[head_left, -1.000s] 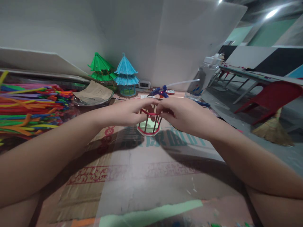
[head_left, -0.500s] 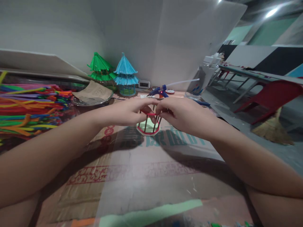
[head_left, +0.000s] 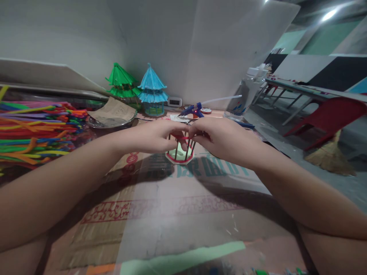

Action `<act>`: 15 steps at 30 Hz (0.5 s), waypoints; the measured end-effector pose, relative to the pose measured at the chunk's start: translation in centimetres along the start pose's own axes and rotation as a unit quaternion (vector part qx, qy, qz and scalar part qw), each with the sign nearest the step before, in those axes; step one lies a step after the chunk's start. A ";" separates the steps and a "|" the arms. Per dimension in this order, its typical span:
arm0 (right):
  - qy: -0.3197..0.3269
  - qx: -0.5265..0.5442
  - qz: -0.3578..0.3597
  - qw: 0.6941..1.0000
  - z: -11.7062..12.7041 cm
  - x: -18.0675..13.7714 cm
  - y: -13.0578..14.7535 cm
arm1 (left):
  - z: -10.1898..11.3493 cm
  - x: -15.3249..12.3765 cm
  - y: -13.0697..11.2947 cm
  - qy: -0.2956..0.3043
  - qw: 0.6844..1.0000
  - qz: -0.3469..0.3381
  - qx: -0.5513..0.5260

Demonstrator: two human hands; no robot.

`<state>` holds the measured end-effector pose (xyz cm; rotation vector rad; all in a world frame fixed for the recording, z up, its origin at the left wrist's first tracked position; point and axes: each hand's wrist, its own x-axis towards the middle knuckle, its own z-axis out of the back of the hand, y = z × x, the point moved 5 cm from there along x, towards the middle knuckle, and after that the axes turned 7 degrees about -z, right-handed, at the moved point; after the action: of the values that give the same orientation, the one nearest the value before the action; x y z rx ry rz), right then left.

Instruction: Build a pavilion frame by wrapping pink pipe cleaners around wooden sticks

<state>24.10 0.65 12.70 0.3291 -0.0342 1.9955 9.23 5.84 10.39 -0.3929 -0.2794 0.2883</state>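
A small pavilion frame [head_left: 180,156] stands upright on the work surface. It has a pale green octagonal base with a red rim, thin brown posts and a red strip [head_left: 186,138] round the top. From the left, my left hand [head_left: 160,134] grips the frame's top, one finger reaching down inside between the posts. My right hand [head_left: 216,135] is closed at the top right, with thumb and fingertips pinching the red strip near the posts. The far side of the frame and some fingertips are hidden behind my hands.
Behind my hands lie a blue glue gun [head_left: 195,110] and a small digital clock [head_left: 174,101]. A blue model pavilion [head_left: 152,91] and a green one [head_left: 122,82] stand at the back. Colourful pipe cleaners [head_left: 37,130] and a metal bowl [head_left: 126,121] are left; a clear container [head_left: 243,95] is right.
My left fingers have shifted slightly at the frame's top, the inner finger moving a little left. My right hand and the frame's base have stayed in place.
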 end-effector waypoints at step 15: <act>0.005 0.004 0.011 1.000 -0.1 0.1 0.0 | -0.3 -0.1 0.3 0.018 0.999 0.015 0.028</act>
<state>24.05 0.75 12.58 0.3249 -0.0237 2.0197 9.23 5.95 9.98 -0.3481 -0.2291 0.3181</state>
